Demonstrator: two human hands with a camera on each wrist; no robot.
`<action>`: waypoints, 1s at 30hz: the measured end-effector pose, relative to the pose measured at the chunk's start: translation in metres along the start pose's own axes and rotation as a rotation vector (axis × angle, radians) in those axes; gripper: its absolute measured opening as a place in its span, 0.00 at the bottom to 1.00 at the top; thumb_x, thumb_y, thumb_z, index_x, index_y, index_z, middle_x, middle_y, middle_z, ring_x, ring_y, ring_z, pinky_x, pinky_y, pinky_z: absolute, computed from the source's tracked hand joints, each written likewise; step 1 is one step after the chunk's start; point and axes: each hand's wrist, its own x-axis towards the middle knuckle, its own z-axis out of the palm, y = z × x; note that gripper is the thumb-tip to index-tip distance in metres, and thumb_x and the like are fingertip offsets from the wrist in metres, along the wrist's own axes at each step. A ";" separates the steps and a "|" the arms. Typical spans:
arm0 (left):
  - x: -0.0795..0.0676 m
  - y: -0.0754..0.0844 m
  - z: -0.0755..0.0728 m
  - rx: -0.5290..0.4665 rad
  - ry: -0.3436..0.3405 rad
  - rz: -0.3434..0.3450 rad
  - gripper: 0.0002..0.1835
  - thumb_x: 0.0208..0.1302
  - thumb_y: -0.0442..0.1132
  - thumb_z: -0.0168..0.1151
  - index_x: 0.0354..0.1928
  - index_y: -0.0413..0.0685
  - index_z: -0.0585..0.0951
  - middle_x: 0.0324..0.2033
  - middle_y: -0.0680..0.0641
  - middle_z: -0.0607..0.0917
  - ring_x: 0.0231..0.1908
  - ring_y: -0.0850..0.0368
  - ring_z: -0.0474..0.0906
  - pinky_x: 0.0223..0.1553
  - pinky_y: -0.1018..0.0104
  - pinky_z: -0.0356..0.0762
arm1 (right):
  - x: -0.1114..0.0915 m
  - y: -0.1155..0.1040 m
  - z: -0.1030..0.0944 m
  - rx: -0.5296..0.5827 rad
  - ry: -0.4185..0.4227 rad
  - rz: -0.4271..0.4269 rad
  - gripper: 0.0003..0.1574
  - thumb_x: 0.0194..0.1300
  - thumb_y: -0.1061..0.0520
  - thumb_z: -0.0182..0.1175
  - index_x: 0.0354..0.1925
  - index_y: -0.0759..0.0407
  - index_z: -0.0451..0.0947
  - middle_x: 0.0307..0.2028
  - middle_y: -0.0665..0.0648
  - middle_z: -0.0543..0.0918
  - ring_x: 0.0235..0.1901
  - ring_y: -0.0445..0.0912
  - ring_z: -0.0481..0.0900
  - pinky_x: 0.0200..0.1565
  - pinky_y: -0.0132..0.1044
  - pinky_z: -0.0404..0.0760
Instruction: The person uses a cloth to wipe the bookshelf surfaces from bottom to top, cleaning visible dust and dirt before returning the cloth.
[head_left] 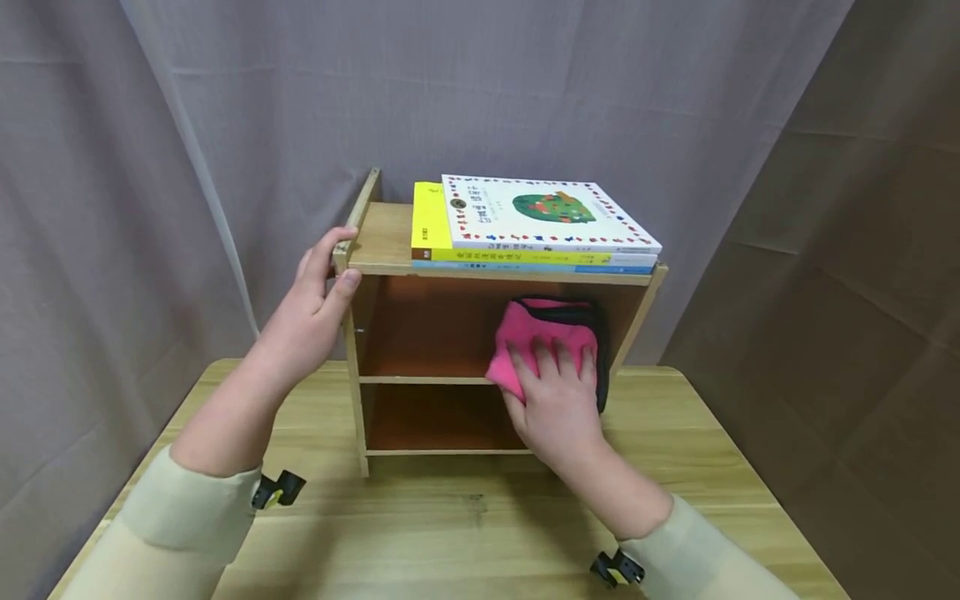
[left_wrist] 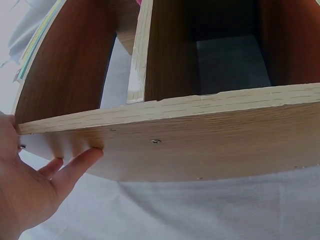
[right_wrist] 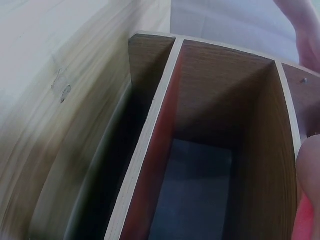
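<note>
Sleeves (head_left: 180,512) overhang wooden tabletop (head_left: 420,533), shelf (head_left: 387,229) and curtains (head_left: 450,75) beyond.

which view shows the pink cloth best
Head view: most of the pink cloth shows under the right hand. The right wrist view catches only a lower-right patch; the left, a top-edge sliver.

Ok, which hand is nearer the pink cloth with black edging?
Right: the right hand is on the pink cloth, fingers spread across it. The left hand is farther away, at the upper left corner of the brown wooden shelf.
</note>
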 end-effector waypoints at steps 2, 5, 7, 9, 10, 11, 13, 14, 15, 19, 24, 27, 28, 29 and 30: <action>0.000 0.000 -0.001 0.001 0.000 -0.003 0.24 0.69 0.58 0.39 0.66 0.71 0.54 0.47 0.44 0.61 0.45 0.48 0.63 0.45 0.51 0.61 | 0.001 -0.003 0.000 -0.001 -0.001 0.001 0.30 0.63 0.39 0.46 0.57 0.50 0.72 0.51 0.64 0.75 0.54 0.63 0.69 0.56 0.69 0.55; -0.001 0.001 -0.001 -0.001 0.003 0.004 0.24 0.69 0.57 0.40 0.66 0.71 0.54 0.47 0.44 0.61 0.45 0.49 0.63 0.45 0.52 0.61 | 0.003 -0.009 0.001 -0.009 -0.012 -0.004 0.29 0.62 0.40 0.47 0.57 0.50 0.72 0.51 0.63 0.75 0.54 0.63 0.69 0.55 0.69 0.56; -0.001 0.000 -0.001 -0.005 0.002 0.009 0.24 0.69 0.57 0.40 0.66 0.70 0.55 0.46 0.44 0.61 0.45 0.50 0.62 0.44 0.53 0.61 | 0.005 -0.013 0.000 -0.010 -0.025 -0.007 0.29 0.62 0.40 0.48 0.58 0.49 0.71 0.51 0.63 0.74 0.53 0.62 0.68 0.55 0.69 0.55; 0.000 0.000 0.000 -0.005 0.000 0.013 0.24 0.69 0.57 0.40 0.66 0.69 0.54 0.45 0.44 0.61 0.44 0.50 0.61 0.44 0.53 0.61 | 0.007 -0.017 0.000 -0.010 -0.037 -0.009 0.29 0.62 0.40 0.48 0.59 0.48 0.71 0.52 0.63 0.74 0.53 0.62 0.68 0.56 0.69 0.55; 0.000 0.000 0.000 -0.006 0.000 0.012 0.25 0.69 0.57 0.40 0.66 0.69 0.54 0.44 0.44 0.61 0.44 0.50 0.61 0.44 0.53 0.61 | 0.007 -0.019 0.000 -0.010 -0.037 -0.012 0.30 0.62 0.39 0.48 0.59 0.48 0.71 0.52 0.63 0.74 0.54 0.62 0.68 0.56 0.69 0.56; 0.000 0.000 0.000 -0.007 0.000 0.009 0.25 0.69 0.58 0.40 0.66 0.69 0.54 0.44 0.44 0.61 0.44 0.50 0.62 0.44 0.53 0.61 | 0.008 -0.020 0.001 -0.012 -0.036 -0.014 0.30 0.62 0.39 0.48 0.59 0.48 0.71 0.52 0.63 0.74 0.54 0.62 0.68 0.56 0.69 0.56; 0.000 0.000 0.000 -0.009 -0.001 0.007 0.25 0.69 0.58 0.40 0.66 0.70 0.54 0.45 0.45 0.61 0.44 0.50 0.61 0.44 0.53 0.61 | 0.009 -0.023 0.002 -0.014 -0.033 -0.016 0.30 0.62 0.39 0.48 0.59 0.48 0.71 0.53 0.63 0.74 0.54 0.62 0.68 0.56 0.68 0.56; 0.000 0.000 0.000 -0.009 -0.001 0.006 0.25 0.69 0.58 0.40 0.66 0.70 0.54 0.45 0.45 0.61 0.44 0.50 0.61 0.44 0.53 0.61 | 0.009 -0.024 0.002 -0.015 -0.031 -0.017 0.30 0.62 0.39 0.49 0.59 0.48 0.71 0.53 0.63 0.74 0.54 0.62 0.69 0.56 0.68 0.57; 0.000 0.000 0.000 -0.011 0.000 0.005 0.25 0.69 0.58 0.40 0.65 0.70 0.54 0.45 0.45 0.61 0.44 0.50 0.61 0.44 0.53 0.61 | 0.010 -0.025 0.002 -0.017 -0.030 -0.018 0.30 0.62 0.39 0.49 0.59 0.48 0.71 0.53 0.63 0.74 0.55 0.62 0.68 0.56 0.68 0.57; 0.000 -0.001 0.001 -0.011 -0.001 0.007 0.25 0.69 0.58 0.40 0.65 0.69 0.55 0.45 0.44 0.61 0.45 0.50 0.61 0.45 0.53 0.61 | 0.010 -0.028 0.002 -0.019 -0.040 -0.018 0.31 0.61 0.39 0.50 0.59 0.49 0.71 0.53 0.63 0.74 0.55 0.62 0.68 0.56 0.68 0.57; 0.000 -0.001 0.002 -0.010 -0.002 0.008 0.25 0.69 0.58 0.40 0.66 0.70 0.54 0.45 0.45 0.61 0.46 0.50 0.61 0.45 0.52 0.60 | 0.011 -0.032 0.002 -0.016 -0.045 -0.023 0.30 0.62 0.39 0.50 0.59 0.48 0.70 0.53 0.63 0.73 0.55 0.61 0.68 0.56 0.68 0.56; 0.000 -0.001 0.002 -0.011 -0.002 0.005 0.25 0.69 0.58 0.40 0.65 0.70 0.54 0.45 0.45 0.61 0.46 0.50 0.61 0.45 0.52 0.60 | 0.011 -0.034 0.004 -0.014 -0.032 -0.027 0.31 0.61 0.40 0.51 0.60 0.48 0.70 0.54 0.63 0.73 0.56 0.61 0.68 0.57 0.67 0.56; 0.000 -0.001 0.002 -0.011 -0.003 0.003 0.25 0.69 0.58 0.40 0.66 0.70 0.54 0.45 0.45 0.61 0.46 0.50 0.61 0.45 0.52 0.60 | 0.011 -0.034 0.005 -0.014 -0.029 -0.028 0.31 0.62 0.39 0.51 0.60 0.48 0.70 0.54 0.63 0.73 0.56 0.61 0.68 0.57 0.67 0.56; 0.000 -0.001 0.002 -0.013 -0.003 0.002 0.25 0.69 0.58 0.40 0.66 0.69 0.54 0.46 0.44 0.60 0.46 0.49 0.61 0.45 0.52 0.60 | 0.012 -0.035 0.006 -0.012 -0.020 -0.031 0.31 0.61 0.40 0.51 0.60 0.48 0.70 0.54 0.63 0.73 0.56 0.61 0.68 0.57 0.67 0.56; 0.000 -0.001 0.002 -0.012 -0.004 -0.001 0.25 0.69 0.58 0.40 0.66 0.70 0.54 0.46 0.44 0.60 0.45 0.49 0.61 0.45 0.52 0.60 | 0.012 -0.036 0.007 -0.011 -0.012 -0.033 0.31 0.61 0.40 0.52 0.60 0.48 0.70 0.54 0.63 0.74 0.56 0.61 0.68 0.57 0.67 0.56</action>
